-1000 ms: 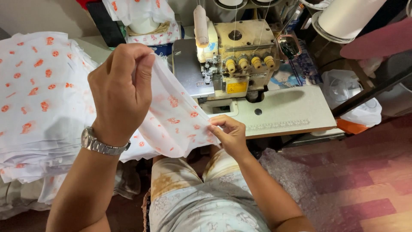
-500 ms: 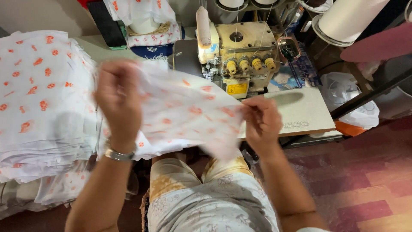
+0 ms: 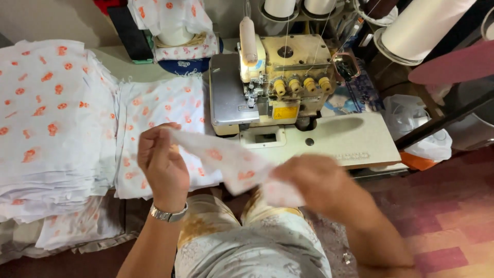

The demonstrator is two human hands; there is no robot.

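Observation:
A piece of white cloth with orange prints stretches between both my hands, above my lap and in front of the sewing machine. My left hand, a metal watch on its wrist, grips the cloth's left end. My right hand, blurred by motion, grips the right end low near the table's front edge. The cloth hangs narrow and partly folded between them.
A tall stack of the same printed cloth lies on the left, with a lower pile next to the machine. White thread cones stand behind and to the right. The machine's pale table extends rightward.
Both hands dropped toward my lap with the cloth. The piece, spread wide before, is now gathered into a narrow band, and my right hand moved right and down.

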